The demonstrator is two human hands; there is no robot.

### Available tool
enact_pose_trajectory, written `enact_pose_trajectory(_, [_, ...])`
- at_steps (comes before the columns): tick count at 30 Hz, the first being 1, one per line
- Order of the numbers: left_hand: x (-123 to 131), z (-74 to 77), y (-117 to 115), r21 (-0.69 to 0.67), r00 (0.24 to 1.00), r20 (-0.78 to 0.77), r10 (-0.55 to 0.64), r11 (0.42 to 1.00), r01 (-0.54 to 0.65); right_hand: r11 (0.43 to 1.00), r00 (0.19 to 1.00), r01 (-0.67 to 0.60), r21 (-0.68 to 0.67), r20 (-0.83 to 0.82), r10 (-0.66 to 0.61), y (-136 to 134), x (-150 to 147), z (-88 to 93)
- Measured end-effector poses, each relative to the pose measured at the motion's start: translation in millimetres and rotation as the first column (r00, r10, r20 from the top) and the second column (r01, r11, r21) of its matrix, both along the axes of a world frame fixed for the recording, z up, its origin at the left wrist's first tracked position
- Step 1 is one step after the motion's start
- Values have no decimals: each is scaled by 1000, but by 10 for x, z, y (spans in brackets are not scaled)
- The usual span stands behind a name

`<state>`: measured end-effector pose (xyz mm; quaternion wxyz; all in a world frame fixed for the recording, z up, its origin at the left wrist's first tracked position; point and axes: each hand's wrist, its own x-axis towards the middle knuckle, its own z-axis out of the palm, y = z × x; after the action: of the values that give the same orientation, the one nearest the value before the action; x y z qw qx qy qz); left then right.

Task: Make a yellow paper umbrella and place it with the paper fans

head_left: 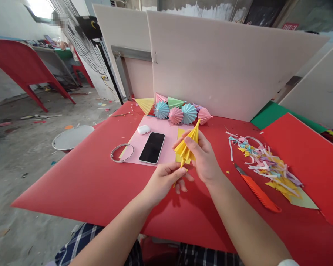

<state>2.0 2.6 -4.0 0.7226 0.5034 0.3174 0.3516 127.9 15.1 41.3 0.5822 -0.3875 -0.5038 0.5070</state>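
A folded yellow paper umbrella [186, 146] is held above the red table [88, 181]. My right hand [204, 157] is closed around its pleated canopy, thumb on the front. My left hand [165, 179] pinches the thin yellow stem at the umbrella's lower end. Several finished paper umbrellas [175, 111] in blue, pink, green and yellow lie in a row at the back of the table, against the white board [224, 62].
A black phone [152, 147], a white earbud case [143, 129] and a pink sheet [166, 129] lie ahead of my hands, with a wire ring [122, 152] to the left. An orange utility knife [256, 188] and paper scraps [269, 164] lie right. A bucket [72, 137] stands on the floor.
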Motion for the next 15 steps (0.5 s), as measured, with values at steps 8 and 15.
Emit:
enact_pose_trajectory(8, [0,20,-5,5,1000,-4,6,1000,-6,1000,1000,-2,-27,5,2,2,-7,-10])
enact_pose_trajectory(15, [-10,29,-11,1,999,33,-1,1000,1,1000,1000,13,-27,4,-13,5,12,6])
